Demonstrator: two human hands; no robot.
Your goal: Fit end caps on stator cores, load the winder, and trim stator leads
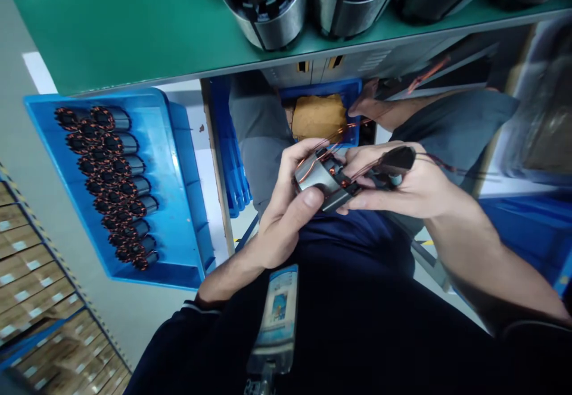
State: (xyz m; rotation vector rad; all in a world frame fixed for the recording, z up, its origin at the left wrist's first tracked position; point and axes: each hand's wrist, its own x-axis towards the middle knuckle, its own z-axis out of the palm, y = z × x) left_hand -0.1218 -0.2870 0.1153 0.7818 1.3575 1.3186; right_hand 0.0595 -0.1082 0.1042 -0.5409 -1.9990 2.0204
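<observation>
My left hand is wrapped round a motor stator, a silvery metal cylinder with black plastic end parts and copper windings. Its thumb presses on the metal side, and the stator lies tilted above my lap. Against the stator's wired end are the fingertips of my right hand. That hand is closed round a dark tool with a rounded black end; its exact kind is hidden by the fingers. Thin copper wires run loose from the stator up past my right hand.
A blue tray at the left holds rows of copper-wound stators. Larger metal cylinders stand on the green bench ahead. Below it sits a blue bin with a yellowish-brown piece inside. A badge hangs at my chest.
</observation>
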